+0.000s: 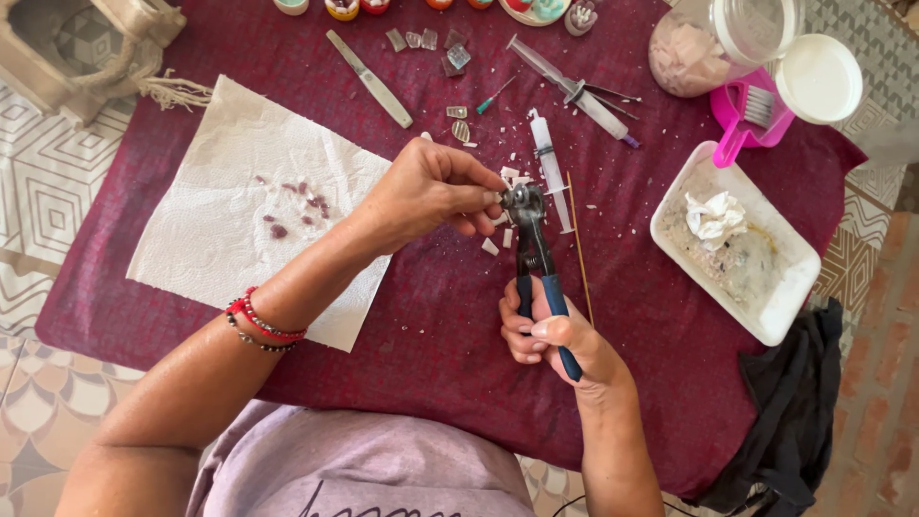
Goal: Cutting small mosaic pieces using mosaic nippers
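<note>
Gripping the blue handles of wheeled nippers (532, 239) at frame centre, the right hand (555, 335) is clenched around the tool, while the left hand (431, 187) pinches a small tile piece (494, 198) at the tool's head. White fragments (490, 246) lie on the maroon cloth (431, 325) below; a paper towel (249, 206) lies centre left. Judged step: cutting the piece. A clean cut calls for steady alignment and a firm squeeze.

the nippers (532, 239) have a dark, dull metal head and smooth blue plastic handles. the cloth (431, 316) on the desk is matt maroon fabric. the towel (239, 206) is white embossed paper, rough-looking. the tray (766, 316) is matt white foam. the syringe (550, 163) is glossy clear plastic. the stick (579, 249) looks wooden.
</note>
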